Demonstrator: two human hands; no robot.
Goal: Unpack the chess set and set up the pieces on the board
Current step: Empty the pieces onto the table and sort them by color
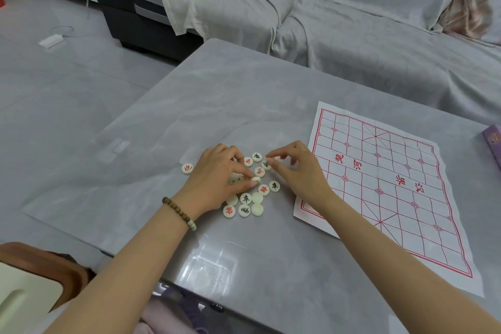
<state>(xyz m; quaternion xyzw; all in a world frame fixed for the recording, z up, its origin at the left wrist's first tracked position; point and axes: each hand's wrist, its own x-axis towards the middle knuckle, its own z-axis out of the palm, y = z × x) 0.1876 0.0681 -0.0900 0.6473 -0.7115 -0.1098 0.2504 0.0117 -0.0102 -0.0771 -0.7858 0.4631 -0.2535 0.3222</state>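
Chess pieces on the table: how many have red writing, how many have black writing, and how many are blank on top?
Red-lettered pieces: 5
Black-lettered pieces: 5
Blank-topped pieces: 3
Total: 13 I can read.
Not counted: the left hand pinches an edge-on piece, and it and the right hand hide a few more.

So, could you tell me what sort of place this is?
Most likely a home living room: a cloth-covered sofa beside a low grey table, with a paper board and chess pieces on it.
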